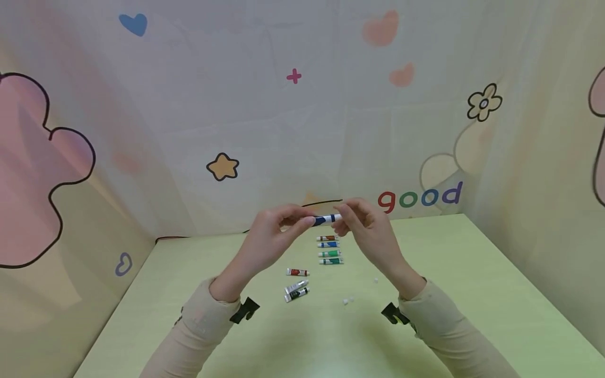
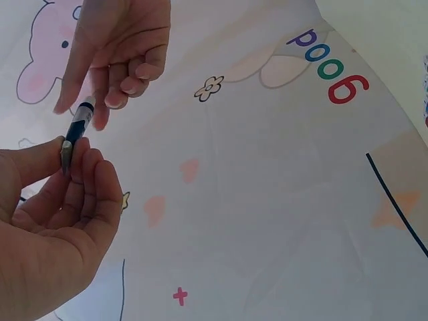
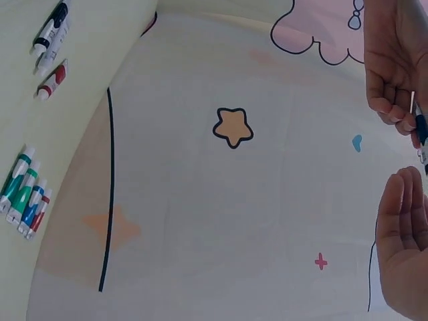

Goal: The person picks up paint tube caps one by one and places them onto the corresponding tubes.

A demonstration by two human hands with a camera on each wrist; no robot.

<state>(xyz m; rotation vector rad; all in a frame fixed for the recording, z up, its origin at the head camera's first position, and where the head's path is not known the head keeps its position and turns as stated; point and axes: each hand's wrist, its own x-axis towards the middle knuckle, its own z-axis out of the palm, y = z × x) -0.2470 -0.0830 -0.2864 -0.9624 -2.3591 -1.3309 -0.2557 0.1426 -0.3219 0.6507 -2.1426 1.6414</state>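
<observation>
My left hand pinches a white and dark blue paint tube by its flat end, between thumb and fingers. Held above the table, the tube points its other end toward my right hand. In the left wrist view, the right thumb and fingers stand spread around that far end, with a gap at the thumb. The right wrist view has the right hand with its fingers nearly straight, close below the tube.
On the table, several paint tubes lie in a column, among them a light green one. Nearer are a red tube, a silvery white tube and a black tube. Small white pieces lie to their right. A printed curtain stands behind.
</observation>
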